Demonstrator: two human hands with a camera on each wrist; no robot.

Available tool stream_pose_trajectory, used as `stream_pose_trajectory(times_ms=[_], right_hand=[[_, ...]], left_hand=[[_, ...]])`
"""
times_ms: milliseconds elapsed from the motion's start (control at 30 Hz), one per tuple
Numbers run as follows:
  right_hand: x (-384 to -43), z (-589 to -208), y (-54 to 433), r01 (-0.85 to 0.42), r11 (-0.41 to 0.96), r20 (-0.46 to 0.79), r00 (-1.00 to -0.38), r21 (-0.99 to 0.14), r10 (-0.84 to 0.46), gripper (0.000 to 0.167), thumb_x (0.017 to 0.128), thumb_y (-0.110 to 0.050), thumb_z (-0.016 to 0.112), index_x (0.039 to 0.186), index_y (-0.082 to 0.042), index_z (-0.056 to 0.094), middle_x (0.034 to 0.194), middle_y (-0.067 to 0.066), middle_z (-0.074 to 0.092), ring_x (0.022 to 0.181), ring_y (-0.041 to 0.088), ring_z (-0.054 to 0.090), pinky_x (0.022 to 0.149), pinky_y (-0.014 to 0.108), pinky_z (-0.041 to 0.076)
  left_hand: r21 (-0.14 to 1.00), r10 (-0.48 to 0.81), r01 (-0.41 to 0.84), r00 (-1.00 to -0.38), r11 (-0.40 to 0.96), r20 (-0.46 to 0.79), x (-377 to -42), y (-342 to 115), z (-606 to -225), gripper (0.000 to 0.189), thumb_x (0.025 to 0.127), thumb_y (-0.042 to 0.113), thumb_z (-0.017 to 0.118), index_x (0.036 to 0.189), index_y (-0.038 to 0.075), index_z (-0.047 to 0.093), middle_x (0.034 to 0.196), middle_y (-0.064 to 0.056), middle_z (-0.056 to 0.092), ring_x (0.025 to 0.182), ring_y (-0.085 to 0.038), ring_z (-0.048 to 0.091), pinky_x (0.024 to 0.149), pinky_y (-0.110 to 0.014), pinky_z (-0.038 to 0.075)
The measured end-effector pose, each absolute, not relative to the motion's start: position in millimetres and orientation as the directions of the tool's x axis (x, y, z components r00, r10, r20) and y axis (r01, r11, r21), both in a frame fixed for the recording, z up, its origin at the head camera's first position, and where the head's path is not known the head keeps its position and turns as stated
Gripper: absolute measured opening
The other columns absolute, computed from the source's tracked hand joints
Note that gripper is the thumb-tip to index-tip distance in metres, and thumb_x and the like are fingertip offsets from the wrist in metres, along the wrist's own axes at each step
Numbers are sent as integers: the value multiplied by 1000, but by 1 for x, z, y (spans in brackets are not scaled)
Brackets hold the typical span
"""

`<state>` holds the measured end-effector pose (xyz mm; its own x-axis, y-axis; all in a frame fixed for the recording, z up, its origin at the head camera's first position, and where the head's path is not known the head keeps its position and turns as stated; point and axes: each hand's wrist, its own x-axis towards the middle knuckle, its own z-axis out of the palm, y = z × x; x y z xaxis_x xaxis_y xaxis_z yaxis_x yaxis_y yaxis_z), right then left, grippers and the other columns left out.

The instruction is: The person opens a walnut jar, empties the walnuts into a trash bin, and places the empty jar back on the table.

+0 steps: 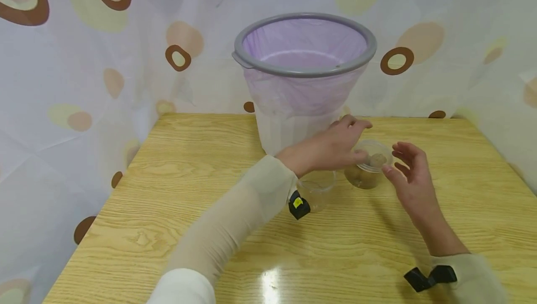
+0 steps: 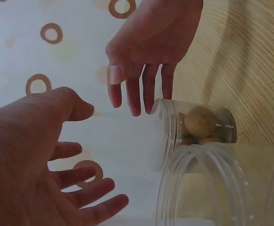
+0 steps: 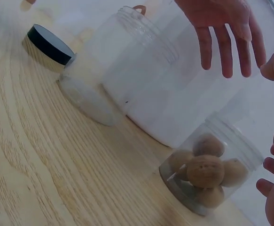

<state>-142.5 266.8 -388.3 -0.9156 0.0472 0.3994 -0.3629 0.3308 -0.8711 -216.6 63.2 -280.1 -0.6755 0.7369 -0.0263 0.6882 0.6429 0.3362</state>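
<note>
A clear jar [image 1: 362,178] with several round brown walnut-like nuts [image 3: 205,171] in it stands upright on the table, its mouth uncovered. My left hand [image 1: 329,150] is spread above and left of this jar, fingers apart and holding nothing. On the jar's other side, my right hand [image 1: 413,187] hovers by the rim with its thumb and fingers apart, also holding nothing. A second clear jar [image 2: 212,188], with no lid on it, stands to the left of the nut jar, partly hidden under my left wrist in the head view.
Behind the jars stands a tall white bin [image 1: 274,134] with a grey rim [image 1: 306,72] and a purple liner. A dark lid [image 3: 51,44] lies on the wooden table [image 1: 189,155] beside the second jar. A patterned curtain [image 1: 147,24] hangs around the table.
</note>
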Motion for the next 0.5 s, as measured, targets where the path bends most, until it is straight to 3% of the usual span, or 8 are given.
stream_pose_trajectory(times_ms=[133,300,400,500], right_hand=[[-144,-394,270,-294,364,340,-938,-884,67,66,98,-9,58,153,-19,22,147,-9,29,135,12,32,101,11,31],[-149,-399,272,-226,389,268,-962,-893,56,79,96,-15,63,156,-23,13,158,6,18,141,27,24,101,9,28],[-153,-402,272,-181,399,213,-976,-899,36,85,96,-20,64,158,-23,6,160,12,13,144,35,20,114,23,26],[-156,-403,271,-134,370,150,-988,-919,17,90,96,-23,64,159,-22,0,162,14,7,147,39,14,120,49,20]], left_hand=[[269,699,649,-694,712,-174,-219,81,-278,71,97,42,51,158,24,20,156,1,30,138,-16,39,110,-24,37],[166,671,651,-706,740,-227,-223,99,-276,72,98,49,49,159,26,18,159,0,27,141,-17,38,112,-26,37],[125,659,651,-709,748,-252,-225,107,-275,71,98,51,50,157,26,21,157,1,29,137,-17,41,110,-25,39],[104,643,645,-708,757,-291,-226,115,-275,63,97,53,50,151,28,29,149,4,35,126,-14,45,101,-24,42]])
